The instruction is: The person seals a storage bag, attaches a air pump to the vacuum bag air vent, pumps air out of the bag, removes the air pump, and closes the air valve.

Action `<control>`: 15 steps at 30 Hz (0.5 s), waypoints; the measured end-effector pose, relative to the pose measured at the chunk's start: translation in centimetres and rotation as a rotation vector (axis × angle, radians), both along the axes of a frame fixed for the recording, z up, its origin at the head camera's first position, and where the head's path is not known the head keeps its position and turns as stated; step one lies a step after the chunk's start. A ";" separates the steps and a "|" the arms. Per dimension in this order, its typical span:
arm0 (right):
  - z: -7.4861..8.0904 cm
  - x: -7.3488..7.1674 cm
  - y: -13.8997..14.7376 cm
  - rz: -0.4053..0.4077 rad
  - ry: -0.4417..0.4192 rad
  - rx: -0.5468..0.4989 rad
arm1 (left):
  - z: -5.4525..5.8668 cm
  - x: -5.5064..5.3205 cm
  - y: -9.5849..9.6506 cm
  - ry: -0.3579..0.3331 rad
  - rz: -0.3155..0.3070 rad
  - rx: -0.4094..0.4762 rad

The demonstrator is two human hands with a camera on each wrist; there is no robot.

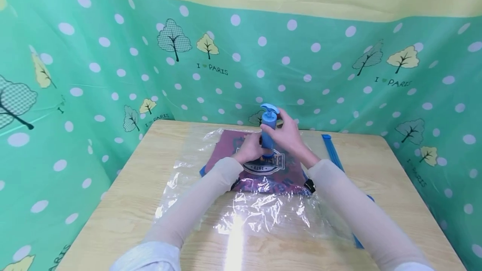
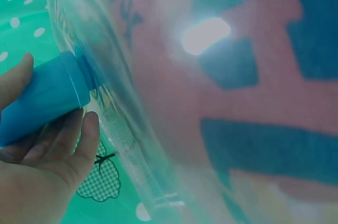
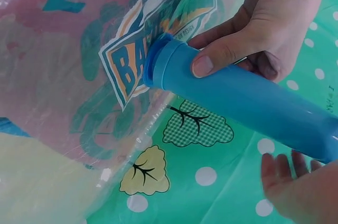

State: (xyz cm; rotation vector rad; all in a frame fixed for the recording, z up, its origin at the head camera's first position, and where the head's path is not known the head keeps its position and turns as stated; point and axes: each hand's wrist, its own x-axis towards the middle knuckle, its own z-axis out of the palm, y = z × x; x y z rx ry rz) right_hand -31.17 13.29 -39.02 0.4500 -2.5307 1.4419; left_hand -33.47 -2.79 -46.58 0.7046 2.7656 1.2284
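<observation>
A blue hand pump (image 1: 268, 133) stands upright on a clear plastic bag (image 1: 180, 179), its T-shaped handle at the top. Inside the bag lies a folded dark red garment (image 1: 222, 149) with blue lettering and a "1973" badge. My left hand (image 1: 250, 149) grips the pump low on its barrel, thumb and fingers on either side, as the left wrist view also shows. Higher up, just below the handle, my right hand (image 1: 288, 133) holds the barrel. In the right wrist view the pump's collar (image 3: 158, 63) meets the bag over the badge; the contact itself is partly hidden.
Long blue strips (image 1: 333, 152) lie on the wooden table (image 1: 124, 204) to the right, partly under my right sleeve. A black piece (image 1: 309, 185) shows at the garment's near right corner. Behind the table hangs a green dotted curtain (image 1: 211, 95).
</observation>
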 end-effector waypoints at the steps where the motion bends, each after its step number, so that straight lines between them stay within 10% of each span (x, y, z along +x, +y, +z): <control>1: -0.1 0.1 0.2 0.012 -0.009 -0.010 | 0.0 0.0 0.1 0.001 -0.007 -0.004; 15: 0.1 0.1 0.7 -0.013 0.063 0.005 | 0.1 0.1 0.4 -0.031 -0.004 0.033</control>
